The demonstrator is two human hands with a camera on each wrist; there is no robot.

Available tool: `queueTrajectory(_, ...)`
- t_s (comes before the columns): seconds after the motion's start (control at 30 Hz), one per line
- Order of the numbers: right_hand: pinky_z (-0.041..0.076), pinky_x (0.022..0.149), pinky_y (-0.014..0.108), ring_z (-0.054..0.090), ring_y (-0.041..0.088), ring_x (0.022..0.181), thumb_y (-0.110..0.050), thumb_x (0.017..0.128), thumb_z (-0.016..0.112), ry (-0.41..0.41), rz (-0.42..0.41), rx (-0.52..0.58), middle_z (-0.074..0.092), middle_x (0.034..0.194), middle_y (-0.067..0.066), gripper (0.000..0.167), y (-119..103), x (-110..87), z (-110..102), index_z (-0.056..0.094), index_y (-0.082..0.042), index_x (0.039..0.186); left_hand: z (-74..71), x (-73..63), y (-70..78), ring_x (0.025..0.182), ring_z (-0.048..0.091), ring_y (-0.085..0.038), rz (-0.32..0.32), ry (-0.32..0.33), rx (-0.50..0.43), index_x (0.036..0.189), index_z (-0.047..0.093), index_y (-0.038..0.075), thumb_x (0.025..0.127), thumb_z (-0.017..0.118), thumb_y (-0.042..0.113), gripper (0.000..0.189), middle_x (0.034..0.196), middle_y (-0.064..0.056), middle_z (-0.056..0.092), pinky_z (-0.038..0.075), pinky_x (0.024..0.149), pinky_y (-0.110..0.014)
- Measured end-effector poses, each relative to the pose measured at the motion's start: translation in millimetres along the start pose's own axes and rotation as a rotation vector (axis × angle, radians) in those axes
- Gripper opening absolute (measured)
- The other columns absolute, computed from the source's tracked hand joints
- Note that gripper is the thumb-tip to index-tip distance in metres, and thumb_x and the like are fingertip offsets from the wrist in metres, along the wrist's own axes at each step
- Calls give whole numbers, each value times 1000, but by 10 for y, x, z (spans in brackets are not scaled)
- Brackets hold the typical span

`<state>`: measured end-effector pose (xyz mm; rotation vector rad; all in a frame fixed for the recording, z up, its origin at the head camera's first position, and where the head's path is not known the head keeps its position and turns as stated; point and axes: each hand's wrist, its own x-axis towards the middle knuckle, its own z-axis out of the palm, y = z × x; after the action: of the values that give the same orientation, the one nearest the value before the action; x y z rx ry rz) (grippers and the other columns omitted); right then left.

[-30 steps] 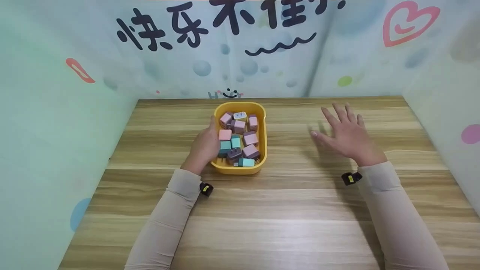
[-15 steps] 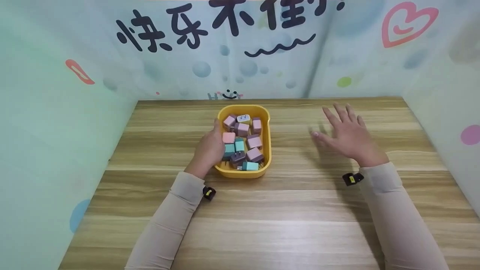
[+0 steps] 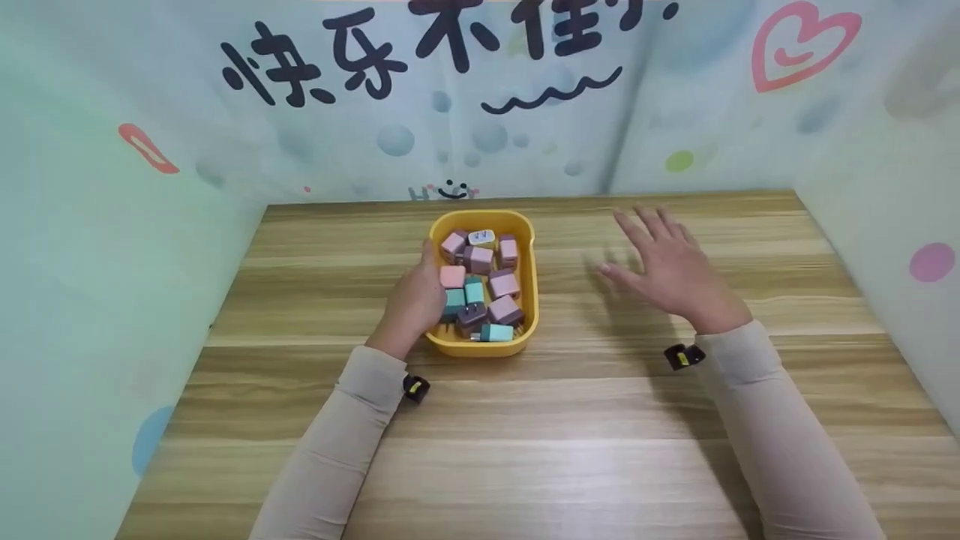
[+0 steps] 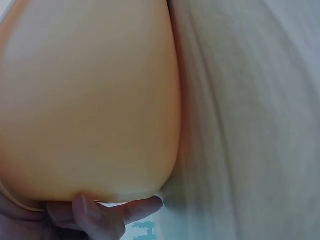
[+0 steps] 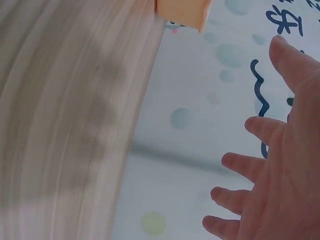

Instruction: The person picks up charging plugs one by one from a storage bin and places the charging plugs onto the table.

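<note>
A yellow plastic bin (image 3: 481, 349) stands on the wooden table, filled with several small charger plugs in pink, purple and teal, such as the teal plug (image 3: 496, 333) near its front and the white plug (image 3: 481, 238) at its back. My left hand (image 3: 415, 300) grips the bin's left side, thumb up at the rim. In the left wrist view the bin's outer wall (image 4: 95, 110) fills much of the picture, with curled fingers (image 4: 100, 220) against it. To the right of the bin, my right hand (image 3: 667, 274) hovers with fingers spread and holds nothing.
The wooden table (image 3: 570, 435) meets a printed backdrop (image 3: 570, 142) with dark lettering just behind the bin. Pale side walls (image 3: 67, 300) close off the left and right. A black wrist camera (image 3: 684, 357) sits on the right wrist.
The bin has slid slightly right with my left hand on it. My right hand has drifted a little left, nearer the bin, fingers still spread. The head view has shifted slightly.
</note>
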<state>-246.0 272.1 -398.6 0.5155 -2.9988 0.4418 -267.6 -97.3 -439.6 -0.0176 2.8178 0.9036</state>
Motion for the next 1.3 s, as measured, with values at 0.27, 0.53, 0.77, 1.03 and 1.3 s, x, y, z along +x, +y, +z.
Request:
queueTrajectory(0.27, 17, 125, 67, 17, 48, 160, -77, 100, 46, -28, -29, 18, 20, 176, 17, 94, -396, 198, 2, 19, -23, 173, -12, -26, 1, 131, 58, -28, -2, 4, -8, 173, -3, 16, 116, 36, 12, 69, 169, -14, 39, 48, 113, -48)
queueTrajectory(0.53, 25, 122, 68, 23, 43, 160, -79, 99, 46, -55, -58, 60, 23, 176, 11, 94, -799, 322, -48, 17, -30, 173, 16, -15, 15, 124, 62, -26, -4, 16, 5, 173, -1, 16, 116, 34, 12, 67, 165, -14, 44, 53, 107, -44)
queueTrajectory(0.77, 29, 122, 65, 29, 39, 158, -67, 100, 59, -65, -98, 67, 29, 174, 11, 87, -1084, 418, -9, 28, -26, 171, 10, -18, 4, 126, 62, -28, 3, 33, 16, 173, 1, 15, 115, 36, 9, 69, 162, -16, 48, 51, 109, -46)
queueTrajectory(1.03, 34, 122, 58, 38, 37, 154, -48, 101, 72, -97, -162, 86, 37, 169, 12, 79, -1362, 469, 91, 39, -21, 167, 14, -21, -8, 117, 64, -27, 28, 31, 40, 173, 1, 11, 114, 38, 7, 69, 158, -18, 52, 53, 107, -46)
queueTrajectory(1.3, 43, 117, 51, 54, 34, 141, -27, 100, 78, -104, -228, 68, 53, 156, 14, 59, -1453, 503, 240, 59, -14, 154, -4, -23, 4, 116, 63, -26, 3, 25, 21, 173, 0, 15, 114, 38, 8, 70, 161, -15, 50, 53, 107, -45)
